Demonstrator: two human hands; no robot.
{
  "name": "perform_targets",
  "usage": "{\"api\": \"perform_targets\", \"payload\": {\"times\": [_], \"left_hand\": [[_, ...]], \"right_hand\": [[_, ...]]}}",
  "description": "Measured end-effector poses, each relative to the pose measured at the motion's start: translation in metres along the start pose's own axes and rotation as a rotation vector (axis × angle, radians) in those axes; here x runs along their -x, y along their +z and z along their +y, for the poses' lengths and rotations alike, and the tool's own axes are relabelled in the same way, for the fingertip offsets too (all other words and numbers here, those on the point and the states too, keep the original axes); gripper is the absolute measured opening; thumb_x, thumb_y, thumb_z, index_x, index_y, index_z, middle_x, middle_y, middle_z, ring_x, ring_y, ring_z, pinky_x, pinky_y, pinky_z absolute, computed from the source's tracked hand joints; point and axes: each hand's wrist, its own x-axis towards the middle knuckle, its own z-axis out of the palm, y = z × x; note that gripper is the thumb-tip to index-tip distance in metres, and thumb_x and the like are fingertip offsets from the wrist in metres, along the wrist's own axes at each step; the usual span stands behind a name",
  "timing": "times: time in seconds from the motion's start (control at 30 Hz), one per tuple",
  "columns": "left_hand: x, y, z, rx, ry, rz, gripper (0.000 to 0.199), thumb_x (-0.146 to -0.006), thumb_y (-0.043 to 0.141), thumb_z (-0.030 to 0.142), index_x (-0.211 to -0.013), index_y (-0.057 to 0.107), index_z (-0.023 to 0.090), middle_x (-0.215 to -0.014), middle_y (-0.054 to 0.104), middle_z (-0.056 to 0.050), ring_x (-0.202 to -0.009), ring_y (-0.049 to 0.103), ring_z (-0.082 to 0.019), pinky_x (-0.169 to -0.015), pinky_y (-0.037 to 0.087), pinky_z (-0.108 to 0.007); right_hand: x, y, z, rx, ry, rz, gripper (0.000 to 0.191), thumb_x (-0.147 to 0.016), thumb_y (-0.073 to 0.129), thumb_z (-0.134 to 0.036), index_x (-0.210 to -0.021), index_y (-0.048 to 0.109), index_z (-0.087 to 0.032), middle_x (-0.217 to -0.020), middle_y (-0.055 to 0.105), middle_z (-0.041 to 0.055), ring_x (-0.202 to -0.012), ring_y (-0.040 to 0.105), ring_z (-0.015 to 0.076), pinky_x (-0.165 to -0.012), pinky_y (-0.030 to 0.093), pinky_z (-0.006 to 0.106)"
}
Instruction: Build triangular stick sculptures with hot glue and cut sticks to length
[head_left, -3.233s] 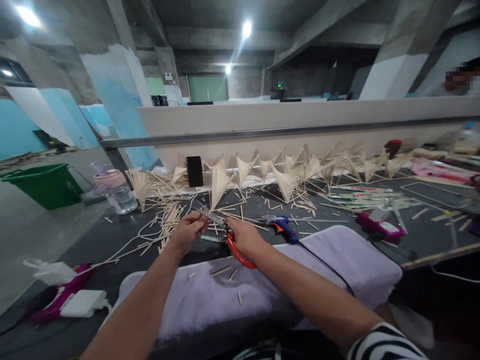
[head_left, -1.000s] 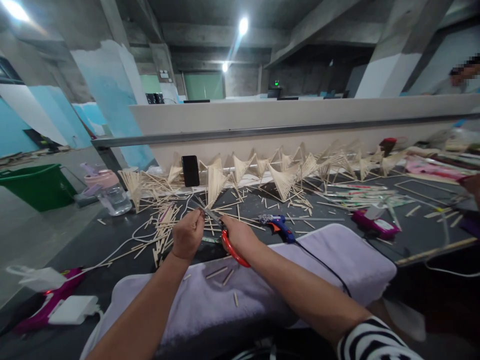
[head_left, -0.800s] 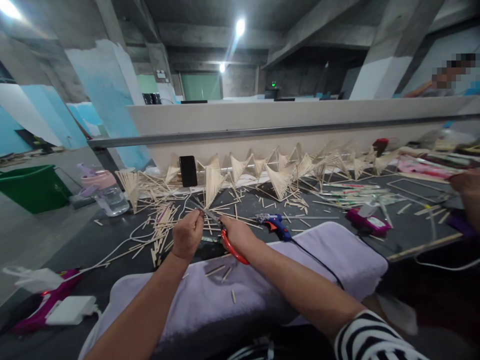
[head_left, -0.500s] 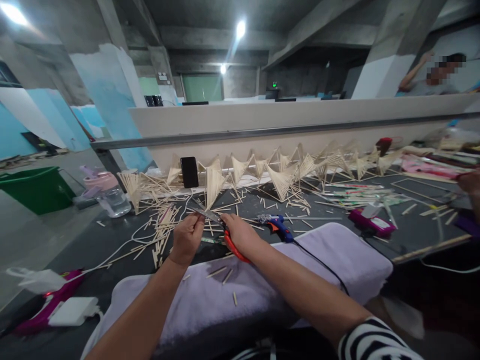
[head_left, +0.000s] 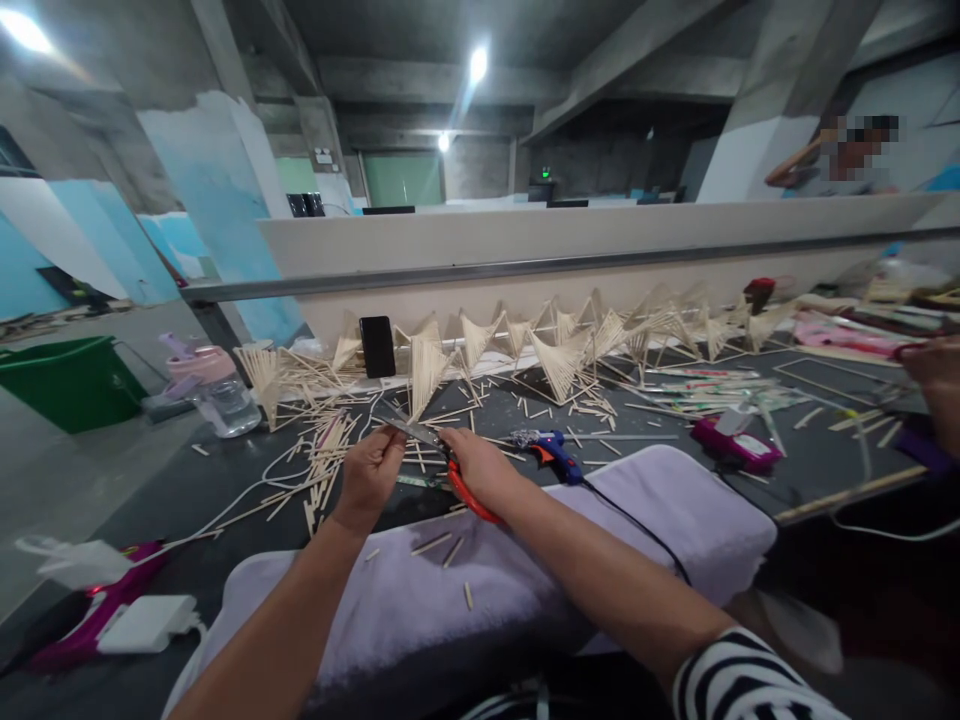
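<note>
My right hand is wrapped round the orange-red handles of a pair of scissors. The metal blades point away to the left, at the fingertips of my left hand. Those fingers are pinched together beside the blades; whatever small thing is between them I cannot make out. Both hands are above the near edge of the dark table, in front of a heap of thin wooden sticks. To the right of the scissors lies a blue and orange glue gun, its cord running over the lilac towel.
Twisted stick models line the back of the table, with a black phone among them. A water bottle stands at left, above a magenta power strip. Another person's hand shows at far right; someone else sits behind the partition.
My left hand has shifted very slightly left and its pinch remains closed. The scissors stay in my right hand. The person behind the partition has moved a little to the left.
</note>
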Motion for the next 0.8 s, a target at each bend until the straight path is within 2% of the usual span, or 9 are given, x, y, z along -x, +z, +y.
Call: {"api": "perform_targets", "payload": {"times": [0.07, 0.17, 0.3, 0.43, 0.6, 0.73, 0.8], "left_hand": [[-0.001, -0.003, 0.001, 0.189, -0.080, -0.049, 0.014, -0.078, 0.050, 0.025, -0.068, 0.057, 0.017, -0.057, 0.050, 0.001, -0.055, 0.044, -0.011, -0.052, 0.032, -0.022], [-0.004, -0.007, -0.003, 0.443, -0.190, -0.189, 0.025, -0.079, 0.049, 0.026, -0.056, 0.049, 0.016, -0.050, 0.041, 0.003, -0.047, 0.034, -0.008, -0.046, 0.026, -0.021], [-0.006, -0.011, -0.008, 0.606, -0.316, -0.323, 0.028, -0.079, 0.051, 0.028, -0.054, 0.046, 0.015, -0.046, 0.039, 0.004, -0.042, 0.028, -0.006, -0.041, 0.018, -0.020], [-0.004, -0.011, -0.008, 0.648, -0.357, -0.330, 0.028, -0.079, 0.051, 0.029, -0.055, 0.046, 0.014, -0.046, 0.039, 0.004, -0.041, 0.027, -0.005, -0.040, 0.016, -0.020], [-0.007, -0.010, -0.010, 0.649, -0.401, -0.309, 0.020, -0.078, 0.051, 0.030, -0.064, 0.051, 0.015, -0.047, 0.038, 0.005, -0.040, 0.028, -0.005, -0.039, 0.017, -0.018], [-0.013, -0.017, -0.015, 0.554, -0.368, -0.315, 0.025, -0.074, 0.054, 0.028, -0.054, 0.048, 0.014, -0.045, 0.038, 0.004, -0.039, 0.028, -0.004, -0.038, 0.019, -0.017], [-0.017, -0.025, -0.017, 0.555, -0.400, -0.273, 0.020, -0.073, 0.056, 0.028, -0.059, 0.052, 0.014, -0.047, 0.040, 0.004, -0.040, 0.030, -0.004, -0.038, 0.019, -0.016]], "right_hand": [[-0.001, -0.001, 0.001, -0.001, -0.037, 0.036, 0.042, -0.077, 0.042, -0.013, -0.118, 0.042, -0.021, -0.105, 0.055, 0.0075, -0.093, 0.052, 0.0177, -0.077, 0.038, 0.026], [-0.002, -0.001, 0.005, -0.010, -0.101, 0.073, 0.042, -0.076, 0.042, -0.011, -0.117, 0.044, -0.020, -0.106, 0.054, 0.0076, -0.096, 0.050, 0.0176, -0.080, 0.037, 0.026], [-0.003, 0.000, 0.009, -0.032, -0.142, 0.064, 0.040, -0.075, 0.044, -0.011, -0.114, 0.047, -0.019, -0.104, 0.055, 0.0068, -0.094, 0.051, 0.0168, -0.080, 0.038, 0.025], [-0.001, -0.001, 0.009, -0.039, -0.168, 0.046, 0.040, -0.073, 0.048, -0.013, -0.112, 0.047, -0.019, -0.104, 0.057, 0.0062, -0.094, 0.052, 0.0174, -0.081, 0.038, 0.026], [-0.003, 0.001, 0.007, 0.010, -0.108, 0.044, 0.043, -0.076, 0.044, -0.012, -0.118, 0.044, -0.021, -0.106, 0.056, 0.0065, -0.096, 0.051, 0.0170, -0.081, 0.038, 0.026], [-0.007, 0.005, 0.005, -0.031, -0.074, 0.060, 0.046, -0.073, 0.048, -0.015, -0.119, 0.043, -0.022, -0.110, 0.055, 0.0063, -0.097, 0.051, 0.0180, -0.080, 0.038, 0.026], [-0.007, 0.004, 0.006, -0.097, -0.076, 0.027, 0.046, -0.072, 0.050, -0.015, -0.116, 0.045, -0.022, -0.107, 0.056, 0.0046, -0.092, 0.053, 0.0169, -0.076, 0.039, 0.025]]}}
